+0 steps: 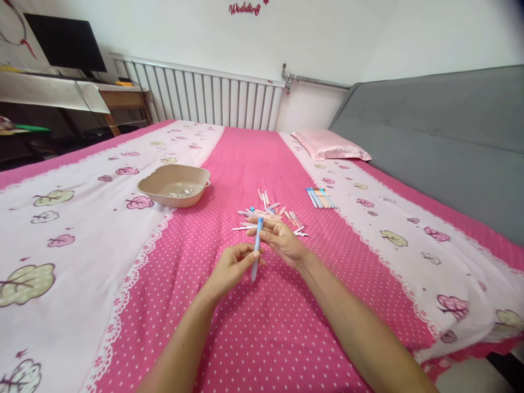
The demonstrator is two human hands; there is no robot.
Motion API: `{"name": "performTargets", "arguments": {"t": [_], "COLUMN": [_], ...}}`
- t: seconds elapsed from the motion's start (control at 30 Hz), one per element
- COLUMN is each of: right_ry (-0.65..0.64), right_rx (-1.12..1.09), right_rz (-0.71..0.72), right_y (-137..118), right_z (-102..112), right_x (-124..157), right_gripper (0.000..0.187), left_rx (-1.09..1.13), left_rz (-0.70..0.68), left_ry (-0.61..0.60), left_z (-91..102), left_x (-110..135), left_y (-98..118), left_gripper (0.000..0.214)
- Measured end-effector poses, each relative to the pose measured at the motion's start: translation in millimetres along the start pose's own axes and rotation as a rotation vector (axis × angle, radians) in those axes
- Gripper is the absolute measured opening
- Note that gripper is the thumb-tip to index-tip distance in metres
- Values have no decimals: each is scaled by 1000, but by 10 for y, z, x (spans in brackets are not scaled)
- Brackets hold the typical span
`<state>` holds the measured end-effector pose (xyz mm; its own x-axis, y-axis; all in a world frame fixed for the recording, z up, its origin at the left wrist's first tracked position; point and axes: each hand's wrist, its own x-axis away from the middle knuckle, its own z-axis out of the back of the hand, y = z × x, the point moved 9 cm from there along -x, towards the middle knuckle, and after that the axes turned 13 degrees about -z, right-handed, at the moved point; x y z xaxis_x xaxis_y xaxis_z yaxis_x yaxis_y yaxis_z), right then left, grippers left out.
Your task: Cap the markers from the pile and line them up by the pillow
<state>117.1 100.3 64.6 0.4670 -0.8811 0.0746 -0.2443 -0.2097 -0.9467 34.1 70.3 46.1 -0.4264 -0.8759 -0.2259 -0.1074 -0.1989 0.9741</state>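
A pale blue pen (257, 240) with a brighter blue upper end is held nearly upright between my two hands. Its lower part is pinched by the thumb and fingers of my left hand (238, 262). Higher up, my right hand (281, 239) grips it near the blue end. Just beyond my fingers lies a loose pile of pen parts (272, 210), with slim white and pinkish sticks among them; my right hand hides part of the pile. To the right of it, a row of assembled-looking pens (321, 198) in blue and peach lies side by side.
A beige plastic basin (176, 185) with small whitish pieces in it stands on the bed to the left. The pink dotted bedspread (262, 338) lies under everything. Farther back are a pink pillow (331, 144), a grey headboard (442, 120) and a white radiator (196, 93).
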Motion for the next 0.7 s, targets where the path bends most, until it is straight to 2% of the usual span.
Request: {"name": "performTargets", "arguments": {"t": [0.17,0.33,0.4,0.47,0.57,0.7], "right_ry": [32,84,188,358,687,808], "right_rx": [27,71,141,281,725,936], "right_rz": [30,23,39,66,75,15], "right_y": [20,26,27,24,-20,-29], "right_z": [40,88,256,526,942,1243], "right_x": [-32,-50,-77,-105,-132,-252], "right_gripper": [39,40,36,32,31,34], "left_rx": [52,44,3,-30,-50,-60], "left_rz": [22,36,15,-5,-21,-40], "left_ry": [20,105,162,225,303,324], "left_z": [-1,83,155,232,326,372], "left_x": [8,-1,-11,-18,-20,-26], "left_y": [-61,-71,-58,-55,-79,-117], "left_gripper": [32,34,34,35,37,35]}}
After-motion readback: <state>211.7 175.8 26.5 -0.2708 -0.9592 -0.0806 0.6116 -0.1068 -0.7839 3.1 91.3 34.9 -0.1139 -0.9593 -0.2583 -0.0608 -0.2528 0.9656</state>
